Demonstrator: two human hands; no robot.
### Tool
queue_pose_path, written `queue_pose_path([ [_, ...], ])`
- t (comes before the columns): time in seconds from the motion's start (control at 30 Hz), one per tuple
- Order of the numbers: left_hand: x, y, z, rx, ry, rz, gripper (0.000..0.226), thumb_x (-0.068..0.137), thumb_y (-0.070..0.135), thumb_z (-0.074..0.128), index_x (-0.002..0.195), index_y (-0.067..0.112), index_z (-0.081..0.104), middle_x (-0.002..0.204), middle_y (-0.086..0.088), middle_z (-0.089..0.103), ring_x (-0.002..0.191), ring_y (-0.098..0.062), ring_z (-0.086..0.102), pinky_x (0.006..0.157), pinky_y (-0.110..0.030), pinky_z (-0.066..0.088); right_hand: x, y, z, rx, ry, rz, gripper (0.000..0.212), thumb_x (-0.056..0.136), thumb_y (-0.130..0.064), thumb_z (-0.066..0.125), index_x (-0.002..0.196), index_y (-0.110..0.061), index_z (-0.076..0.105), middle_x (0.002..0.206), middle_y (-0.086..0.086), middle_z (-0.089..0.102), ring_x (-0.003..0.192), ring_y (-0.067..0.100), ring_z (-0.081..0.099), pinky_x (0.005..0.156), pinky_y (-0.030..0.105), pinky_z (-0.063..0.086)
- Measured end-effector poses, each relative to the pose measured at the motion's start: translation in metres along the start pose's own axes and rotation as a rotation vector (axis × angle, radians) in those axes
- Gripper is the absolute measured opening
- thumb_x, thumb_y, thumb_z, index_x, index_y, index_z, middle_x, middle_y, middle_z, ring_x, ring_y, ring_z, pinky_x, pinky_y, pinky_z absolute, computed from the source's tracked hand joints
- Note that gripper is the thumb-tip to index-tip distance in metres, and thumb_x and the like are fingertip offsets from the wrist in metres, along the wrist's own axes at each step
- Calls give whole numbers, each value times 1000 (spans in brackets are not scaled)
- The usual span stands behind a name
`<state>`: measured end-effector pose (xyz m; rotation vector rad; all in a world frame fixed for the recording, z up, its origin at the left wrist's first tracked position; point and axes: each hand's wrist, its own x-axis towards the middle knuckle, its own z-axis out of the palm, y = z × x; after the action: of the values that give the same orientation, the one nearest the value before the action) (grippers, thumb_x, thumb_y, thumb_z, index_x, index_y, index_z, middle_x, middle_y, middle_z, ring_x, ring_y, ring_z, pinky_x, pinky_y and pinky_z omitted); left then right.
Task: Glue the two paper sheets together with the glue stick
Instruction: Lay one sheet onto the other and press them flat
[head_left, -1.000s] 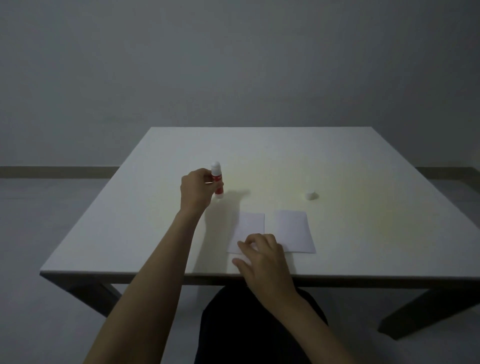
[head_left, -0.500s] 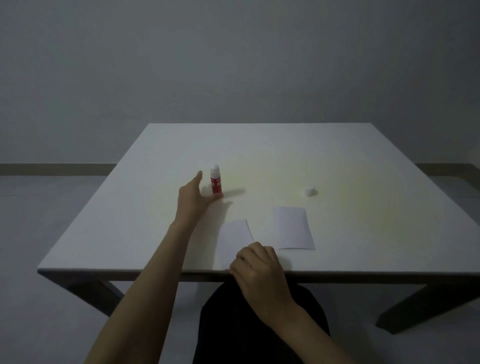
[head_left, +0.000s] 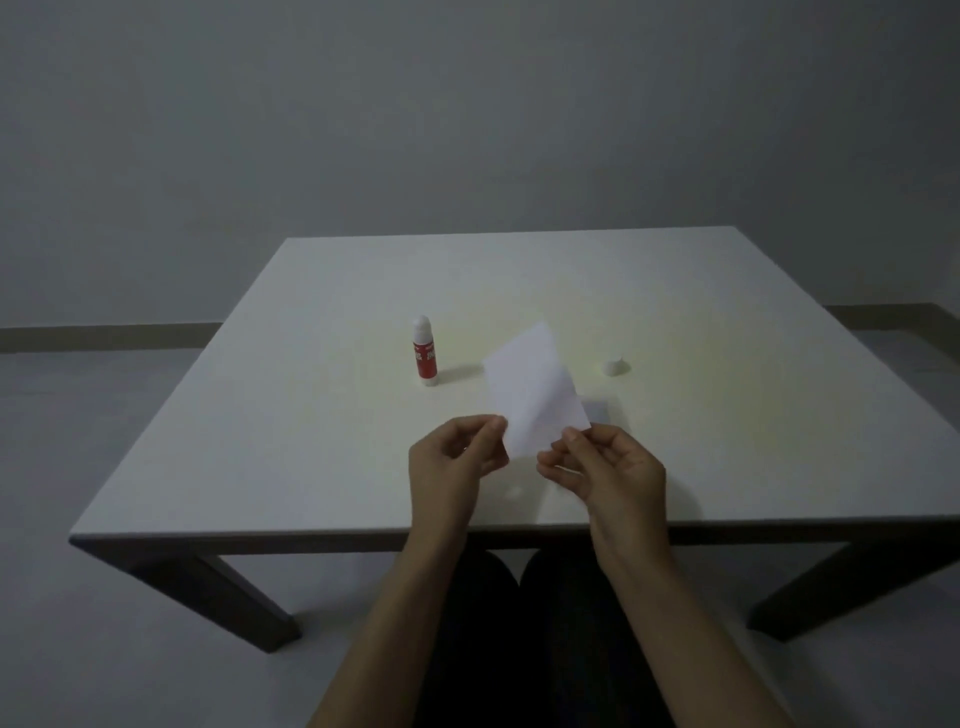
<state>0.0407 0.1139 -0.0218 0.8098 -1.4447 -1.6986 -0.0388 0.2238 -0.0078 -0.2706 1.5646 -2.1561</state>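
White table (head_left: 322, 457) against a grey wall. One paper sheet (head_left: 535, 395) is held tilted above the table, pinched at its lower edge by the left hand (head_left: 457, 467) on one side and the right hand (head_left: 608, 473) on the other. The second sheet (head_left: 600, 409) is mostly hidden behind the raised sheet, flat on the table. The glue stick (head_left: 425, 353) stands upright, uncapped, left of the raised sheet; its cap (head_left: 614, 365) lies to the right of that sheet.
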Motion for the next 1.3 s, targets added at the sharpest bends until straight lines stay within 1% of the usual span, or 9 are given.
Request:
queue_pose_path([
  [0.07, 3, 6, 5, -5, -22, -15, 4, 80, 12, 70, 78, 14, 73, 70, -6, 71, 66, -14, 68, 61, -21, 56, 0, -1, -5, 22, 0, 23, 8, 84, -5, 64, 77, -7, 67, 66, 7, 71, 63, 24, 71, 58, 27, 58],
  [0.23, 17, 14, 11, 90, -106, -44, 9, 80, 10, 69, 71, 13, 70, 50, 8, 65, 48, -3, 59, 50, -15, 49, 23, -18, -28, -63, -24, 50, 8, 86, -10, 62, 81, -9, 68, 65, 3, 72, 55, 17, 67, 51, 24, 57],
  [0.33, 24, 14, 20, 269, -149, -12, 10, 78, 14, 70, 69, 18, 71, 56, 9, 70, 54, -2, 65, 55, -11, 49, 39, -26, -43, -309, -34, 9, 11, 84, -10, 63, 75, -13, 69, 67, 3, 70, 54, 8, 64, 51, 19, 54],
  [0.43, 27, 9, 29, 372, -171, -17, 7, 77, 16, 70, 70, 16, 72, 67, 2, 72, 59, -5, 66, 70, -22, 55, 51, -26, -53, -437, -63, 46, 11, 80, -10, 68, 70, -14, 70, 60, 1, 66, 50, 5, 60, 48, 16, 49],
  [0.6, 30, -2, 36, 593, -166, -6, 13, 76, 26, 71, 64, 28, 70, 67, 11, 70, 69, -7, 65, 67, -25, 49, 64, -19, -64, -572, -25, 60, 17, 78, -8, 70, 62, -15, 68, 49, -3, 63, 40, 2, 52, 40, 14, 40],
  [0.77, 27, -8, 37, 703, -172, -48, 9, 76, 29, 72, 68, 25, 72, 69, 11, 70, 74, -11, 65, 81, -40, 55, 68, -12, -65, -844, -9, -50, 15, 75, -13, 72, 62, -17, 66, 59, -6, 63, 57, 7, 56, 52, 20, 40],
  [0.97, 27, -9, 37, 721, -163, -47, 7, 75, 27, 72, 69, 23, 73, 65, 8, 70, 73, -11, 65, 84, -42, 53, 68, -10, -65, -921, -27, -112, 12, 74, -10, 72, 64, -13, 67, 56, -10, 59, 56, 3, 54, 51, 17, 39],
  [1.23, 28, -11, 39, 751, -162, -33, 6, 75, 25, 73, 73, 19, 74, 74, 0, 73, 80, -20, 68, 87, -45, 51, 66, -9, -64, -967, -28, -183, 14, 73, -5, 70, 62, -11, 64, 52, -10, 56, 52, 1, 51, 47, 1, 39],
  [1.3, 28, -12, 40, 765, -160, -27, 8, 75, 24, 73, 76, 17, 75, 77, -2, 74, 81, -22, 68, 87, -45, 51, 65, -8, -64, -984, -26, -191, 14, 73, -5, 70, 62, -11, 64, 51, -11, 55, 51, 1, 51, 46, 3, 40],
])
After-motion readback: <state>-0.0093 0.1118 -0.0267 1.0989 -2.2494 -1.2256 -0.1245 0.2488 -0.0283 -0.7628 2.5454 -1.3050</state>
